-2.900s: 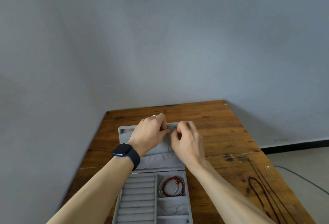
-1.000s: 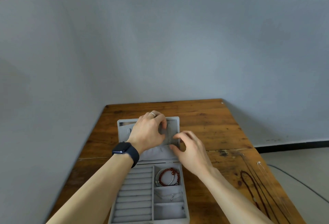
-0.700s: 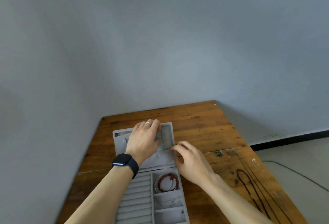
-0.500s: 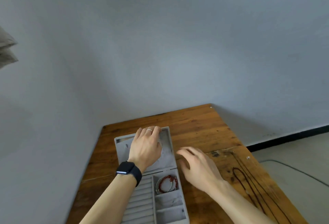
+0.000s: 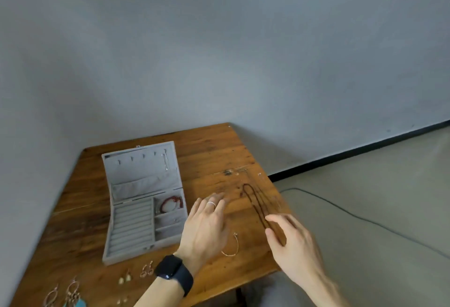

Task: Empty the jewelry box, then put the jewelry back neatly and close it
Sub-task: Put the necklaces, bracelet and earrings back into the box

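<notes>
We see the box [image 5: 132, 230] open on the table [image 5: 214, 150], just at 9 o'clock of the L hand [image 5: 207, 227], w/ its lid laid flat back toward 12 o'clock. The box's L half is ring rolls and its R half has 3 compartments. A red bracelet [image 5: 173, 203] sits in the farthest of the 3. In the lid, a lid chain [image 5: 166, 162] hangs from the rightmost of 5 hooks. The L hand is palm down over the table, fingers straight and spread, gripping nothing. It has a ring [image 5: 211, 203] on 1 finger and a watch [image 5: 175, 273] on the wrist. The R hand [image 5: 295, 245] is at 3 o'clock of the L, fingers slack and apart, holding nothing. Its fingertips are over the near end of a dark necklace [image 5: 253, 200], which runs off toward 11 o'clock on the wood. We can't tell if they touch it. A table chain [image 5: 235, 245] curves on the table btw the 2 hands. Earrings [image 5: 147, 269] lie in pairs along the near edge, at 6 o'clock of the box. A cable [image 5: 341, 209] crosses the floor at 3 o'clock of the table.
</notes>
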Motion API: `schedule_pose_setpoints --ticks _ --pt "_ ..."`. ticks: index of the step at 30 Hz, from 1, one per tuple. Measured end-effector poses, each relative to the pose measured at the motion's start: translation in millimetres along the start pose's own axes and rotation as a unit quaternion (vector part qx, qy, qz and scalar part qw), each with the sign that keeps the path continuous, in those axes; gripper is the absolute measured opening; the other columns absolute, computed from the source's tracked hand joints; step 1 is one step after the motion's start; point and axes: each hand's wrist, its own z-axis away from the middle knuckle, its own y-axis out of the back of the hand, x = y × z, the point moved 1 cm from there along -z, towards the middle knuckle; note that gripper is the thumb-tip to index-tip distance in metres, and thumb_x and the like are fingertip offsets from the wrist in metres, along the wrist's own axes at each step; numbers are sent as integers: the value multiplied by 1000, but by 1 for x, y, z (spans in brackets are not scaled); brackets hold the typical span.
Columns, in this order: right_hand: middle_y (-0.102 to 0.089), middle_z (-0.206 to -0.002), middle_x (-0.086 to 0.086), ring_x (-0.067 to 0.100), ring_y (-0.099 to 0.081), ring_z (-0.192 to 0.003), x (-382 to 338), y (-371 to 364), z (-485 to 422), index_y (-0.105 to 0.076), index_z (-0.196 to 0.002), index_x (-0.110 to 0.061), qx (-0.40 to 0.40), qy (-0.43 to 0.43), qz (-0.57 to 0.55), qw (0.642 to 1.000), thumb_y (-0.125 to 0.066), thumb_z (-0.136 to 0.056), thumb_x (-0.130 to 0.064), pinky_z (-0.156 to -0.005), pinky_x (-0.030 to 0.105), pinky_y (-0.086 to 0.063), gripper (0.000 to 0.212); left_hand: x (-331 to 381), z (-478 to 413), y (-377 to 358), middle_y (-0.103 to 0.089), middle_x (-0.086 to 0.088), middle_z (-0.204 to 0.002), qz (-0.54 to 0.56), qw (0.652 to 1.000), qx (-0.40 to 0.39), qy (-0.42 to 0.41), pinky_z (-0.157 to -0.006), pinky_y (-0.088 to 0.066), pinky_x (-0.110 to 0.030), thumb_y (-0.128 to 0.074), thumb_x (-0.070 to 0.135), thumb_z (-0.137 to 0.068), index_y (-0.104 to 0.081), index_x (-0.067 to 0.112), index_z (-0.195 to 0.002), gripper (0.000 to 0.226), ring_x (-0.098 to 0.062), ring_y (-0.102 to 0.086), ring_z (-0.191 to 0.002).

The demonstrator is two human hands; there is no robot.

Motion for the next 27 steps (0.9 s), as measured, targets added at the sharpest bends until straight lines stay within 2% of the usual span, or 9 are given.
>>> schedule_pose_setpoints --ticks 3,5,10,13,16,19,21,27 --pt "-66 -102 -17 11 -66 -86 28 5 34 -65 -105 -36 26 -52 15 998 -75 -82 -27 -68 24 -50 27 32 25 -33 -27 7 -162 15 999 -32 -21 -126 -7 -39 -36 41 -102 -27 32 -154 53 -14 -17 -152" --pt "-66 -98 -15 15 -68 -86 43 5 49 -66 -103 -36 32 -71 25 997 -77 -78 -22 -68 28 -51 31 44 37 -55 -25 5 -163 15 998 -49 -29 -126 -4 -43 -31 44 -103 -26 29 -156 55 -15 -13 -153" --pt "-64 -104 -15 16 -66 -96 53 2 64 -65 -109 -39 22 -90 49 995 -72 -83 -28 -70 34 -54 29 43 52 -91 -54 1 -147 -42 995 -74 -43 -118 -17 -51 -29 47 -103 -52 24 -144 52 -20 -38 -145" --pt "-64 -115 -11 19 -65 -102 49 -6 63 -67 -113 -36 8 -95 69 993 -69 -86 -33 -73 38 -56 27 37 56 -102 -50 3 -150 -58 994 -81 -40 -115 -16 -52 -18 49 -106 -48 27 -147 55 -19 -35 -145" --pt "-63 -116 -6 22 -66 -102 47 -17 64 -70 -116 -31 3 -93 74 993 -70 -87 -35 -74 38 -55 29 36 56 -106 -43 2 -155 -59 994 -84 -40 -117 -13 -52 -14 50 -106 -41 27 -151 57 -19 -29 -149" --pt "-63 -118 -5 17 -66 -108 48 -28 66 -74 -115 -26 10 -66 72 995 -75 -86 -32 -80 36 -56 30 36 56 -108 -34 3 -159 -48 995 -85 -36 -119 -9 -52 -12 51 -106 -33 28 -154 58 -18 -21 -152" --pt "-66 -112 -6 19 -67 -110 49 -33 67 -77 -108 -22 27 -27 68 997 -80 -83 -25 -81 34 -56 26 35 57 -108 -32 4 -160 -44 996 -73 -36 -120 -7 -51 -13 51 -106 -32 28 -155 57 -18 -19 -152" --pt "-63 -115 -5 16 -64 -98 51 -34 71 -74 -110 -20 16 50 68 996 -81 -82 -24 -79 32 -57 29 36 58 -104 -23 4 -164 -29 997 -58 -47 -125 -3 -49 -13 50 -106 -25 28 -157 57 -17 -12 -154"
